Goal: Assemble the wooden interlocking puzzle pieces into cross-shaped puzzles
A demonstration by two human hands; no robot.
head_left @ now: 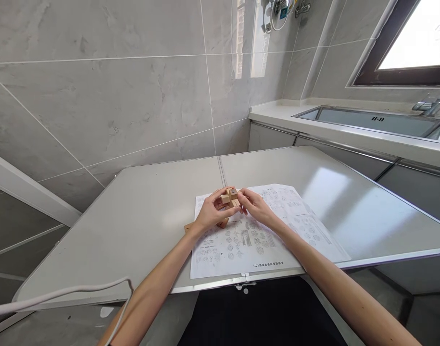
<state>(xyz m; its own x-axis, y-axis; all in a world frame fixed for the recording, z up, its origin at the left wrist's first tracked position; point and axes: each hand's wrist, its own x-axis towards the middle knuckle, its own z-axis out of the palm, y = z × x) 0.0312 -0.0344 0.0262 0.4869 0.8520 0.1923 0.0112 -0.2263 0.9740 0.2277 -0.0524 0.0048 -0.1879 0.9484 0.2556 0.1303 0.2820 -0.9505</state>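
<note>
A small wooden burr puzzle (230, 196) of interlocking blocks is held above the paper sheet, with a dark mark on its top block. My left hand (213, 210) wraps around it from the left, thumb along the near side. From the right, the curled fingers of my right hand (251, 203) grip its edge; some fingertips are hidden behind the wood. Below my left hand lies a loose wooden piece (223, 223), partly covered. Another wooden piece (187, 227) shows beside my left wrist. The printed instruction sheet (241, 262) with small diagrams lies beneath both hands.
A pale folding table (144, 230) with a centre seam carries everything. A white cable (75, 290) crosses its near left corner and hangs over my left forearm. Grey tiled wall (133, 96) stands behind, and a counter with a sink (371, 120) is at the right.
</note>
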